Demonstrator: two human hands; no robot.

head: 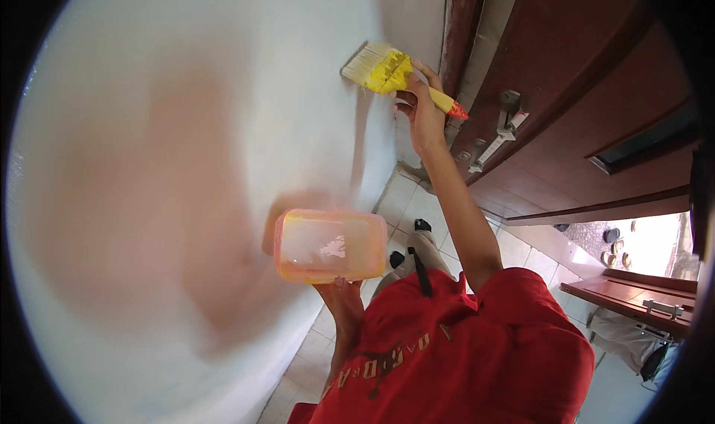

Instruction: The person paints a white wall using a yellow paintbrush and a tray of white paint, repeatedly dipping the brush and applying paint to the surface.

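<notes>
My right hand (422, 97) grips a wide flat paintbrush (394, 72) with a yellow handle and a red tip. Its pale bristles point left and meet the white wall (301, 116), or come very close to it. Lower down, my left hand (342, 301) supports a pinkish-orange plastic tub (330, 245) from below. Inside the tub is a pale liquid with a bright reflection on its surface. Yellow smears mark the tub's rim. The tub is beside the wall, which carries its shadow.
A dark red-brown wooden door (547, 94) with a metal handle (497, 139) stands at right. Pale floor tiles (410, 203) run along the wall's foot. Several pairs of footwear (614, 248) lie past the doorway. Another door panel (637, 301) with a bolt is at lower right, near white fabric (620, 332).
</notes>
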